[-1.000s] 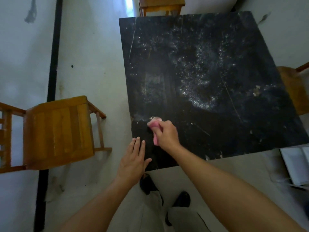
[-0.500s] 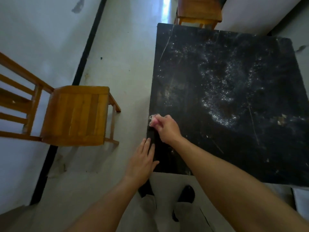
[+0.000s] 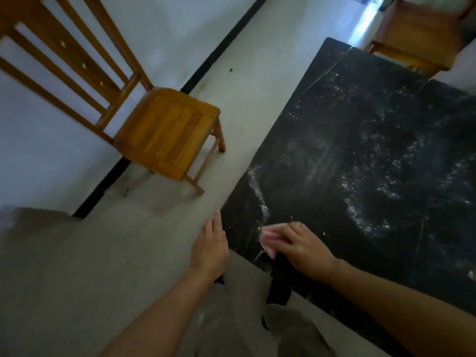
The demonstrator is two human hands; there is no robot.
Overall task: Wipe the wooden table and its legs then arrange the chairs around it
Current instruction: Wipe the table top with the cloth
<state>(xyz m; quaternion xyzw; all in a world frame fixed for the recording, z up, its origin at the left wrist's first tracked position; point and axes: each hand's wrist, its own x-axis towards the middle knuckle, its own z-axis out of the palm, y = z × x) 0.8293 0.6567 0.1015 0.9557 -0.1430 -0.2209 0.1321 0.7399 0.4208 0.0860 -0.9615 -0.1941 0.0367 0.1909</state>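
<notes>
A dark table (image 3: 373, 155) fills the right half, its top speckled with white dust and a white streak near its near-left corner. My right hand (image 3: 304, 247) presses a pink cloth (image 3: 269, 239) flat on the top at that corner. My left hand (image 3: 210, 247) hovers flat, fingers together, just off the table's left edge, holding nothing. A wooden slat-back chair (image 3: 167, 132) stands on the floor to the left, apart from the table. A second wooden chair (image 3: 417, 34) sits beyond the table's far edge.
The pale floor (image 3: 77, 279) has a black stripe (image 3: 221, 45) running diagonally behind the left chair. My legs and dark shoes (image 3: 279, 289) are below the table's near corner. Open floor lies between the left chair and the table.
The view has swung left and tilted. My right hand with the cloth has slid back toward the near-left corner, leaving a white streak. My left hand stays beside the table edge.
</notes>
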